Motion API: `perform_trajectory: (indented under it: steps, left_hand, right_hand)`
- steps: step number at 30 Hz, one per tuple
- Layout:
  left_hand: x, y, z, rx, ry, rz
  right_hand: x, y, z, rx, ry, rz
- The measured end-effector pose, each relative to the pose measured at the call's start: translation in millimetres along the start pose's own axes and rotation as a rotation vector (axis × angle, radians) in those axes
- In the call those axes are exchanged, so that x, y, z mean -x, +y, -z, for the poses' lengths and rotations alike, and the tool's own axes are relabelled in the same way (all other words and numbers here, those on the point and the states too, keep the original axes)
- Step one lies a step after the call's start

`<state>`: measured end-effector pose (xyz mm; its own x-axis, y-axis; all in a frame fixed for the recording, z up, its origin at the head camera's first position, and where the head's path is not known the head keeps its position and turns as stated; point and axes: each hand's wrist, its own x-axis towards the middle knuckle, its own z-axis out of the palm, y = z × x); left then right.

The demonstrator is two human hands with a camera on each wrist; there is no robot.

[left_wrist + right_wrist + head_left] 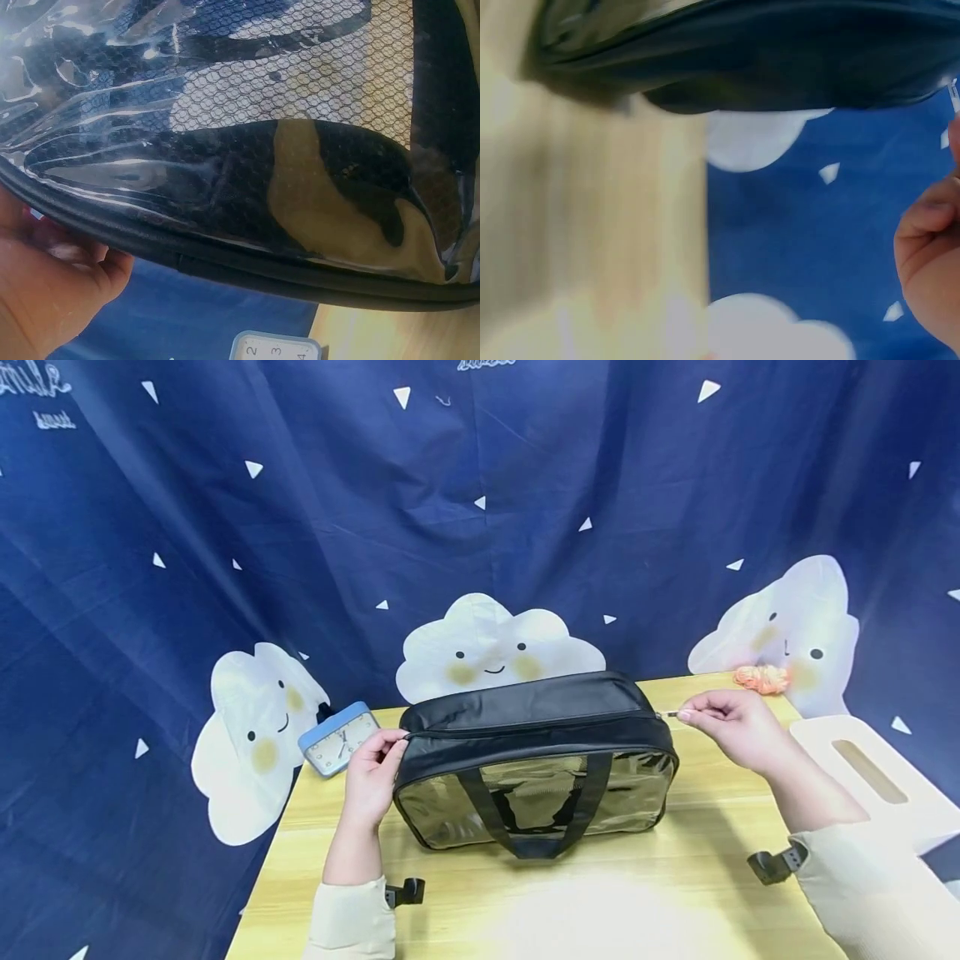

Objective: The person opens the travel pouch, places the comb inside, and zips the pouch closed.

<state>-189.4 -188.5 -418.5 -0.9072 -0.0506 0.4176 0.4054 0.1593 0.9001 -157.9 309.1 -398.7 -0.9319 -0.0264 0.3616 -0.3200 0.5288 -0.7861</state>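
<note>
A black bag point(525, 739) with clear plastic side panels stands on the table, its zipper running along the top and looking closed. One dark strap handle hangs down its front. My left hand point(372, 774) pinches the bag's top left corner at the zipper's end. At the opposite end, my right hand point(733, 727) pinches the metal zipper pull point(667, 714) between thumb and fingers, just off the bag's right side. In the left wrist view, mesh point(300, 82) shows through the clear panel. The right wrist view has the right hand point(934, 240) at its edge, beside the pull.
A blue-topped alarm clock point(343, 742) stands left of the bag. Toward the back right lies a bundle of orange-pink cord point(761, 679). A white box with a slot point(821, 752) sits at the right, beyond the right forearm. Behind the wooden table point(465, 893) hangs a blue cloud-print curtain point(525, 485).
</note>
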Motion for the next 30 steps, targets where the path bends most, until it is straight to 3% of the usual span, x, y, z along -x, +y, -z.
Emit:
perform_trajectory:
  steps: [3,7,11,14,16,19,22,24,27,30]
  left_hand:
    - [-0.4,-1.0,-0.2,0.007,0.008,-0.004]
    - [-0.4,-2.1,0.5,0.016,0.014,-0.004]
    - [0.6,-3.6,0.8,0.028,0.015,-0.002]
    - [2.5,-4.1,0.8,0.029,0.017,0.007]
    - [3.6,-3.2,1.0,0.022,0.008,0.004]
    - [2.6,-0.1,2.0,0.010,-0.004,-0.043]
    - [0.4,15.2,0.4,-0.032,0.009,-0.122]
    - [-1.8,31.1,-3.3,-0.132,-0.007,-0.152]
    - [-4.9,52.0,-9.9,-0.329,-0.135,-0.121]
    - [-6.5,63.0,-13.0,-0.519,-0.270,-0.067]
  right_hand:
    - [10.6,25.8,0.3,-0.110,-0.037,-0.103]
    - [26.3,64.0,-10.7,-0.452,-0.127,-0.239]
    - [37.6,91.2,-30.1,-0.823,-0.268,-0.284]
    - [40.9,101.0,-40.7,-0.978,-0.377,-0.296]
    - [41.6,102.7,-43.6,-1.009,-0.405,-0.304]
    - [41.7,100.0,-43.2,-0.972,-0.387,-0.315]
    - [41.3,95.2,-38.8,-0.905,-0.363,-0.326]
    - [41.1,93.2,-35.0,-0.874,-0.357,-0.324]
    - [40.8,92.2,-30.3,-0.861,-0.347,-0.311]
    - [39.8,92.8,-28.9,-0.876,-0.358,-0.298]
